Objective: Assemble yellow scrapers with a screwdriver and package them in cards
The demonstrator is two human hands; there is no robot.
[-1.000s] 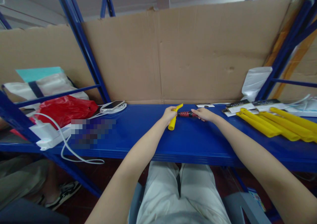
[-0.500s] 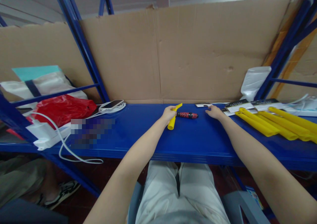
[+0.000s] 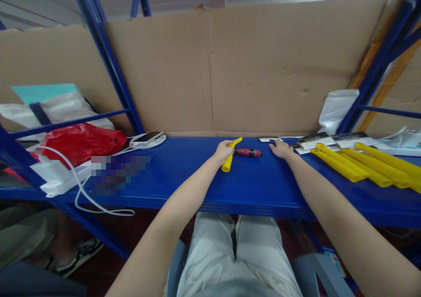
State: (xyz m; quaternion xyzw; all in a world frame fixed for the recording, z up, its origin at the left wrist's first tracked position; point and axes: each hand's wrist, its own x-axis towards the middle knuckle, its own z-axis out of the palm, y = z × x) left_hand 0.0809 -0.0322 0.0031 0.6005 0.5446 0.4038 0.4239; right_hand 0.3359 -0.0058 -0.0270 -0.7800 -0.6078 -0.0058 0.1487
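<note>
My left hand [image 3: 223,150] is closed around a yellow plastic tube [image 3: 226,162] with a narrow, flat upper end, held slanted over the blue tabletop. Just right of it lies a red and black ribbed tool handle [image 3: 249,152]; its left end is close behind the tube, and I cannot tell if they touch. My right hand [image 3: 281,149] lies on the tabletop with fingers spread, palm down, in front of a small black and white card [image 3: 268,139]. Whether anything is under the palm is hidden.
Several yellow plastic pieces [image 3: 371,163] lie at the right, beside black and white packaging cards [image 3: 315,140]. On the left are a phone [image 3: 149,137] on a coiled white cable, a red plastic bag [image 3: 83,141] and a white power strip [image 3: 66,182]. Cardboard [image 3: 256,69] walls the back.
My right hand's fingers have spread and flattened onto the tabletop near the small card. My left hand keeps the yellow tube in nearly the same place.
</note>
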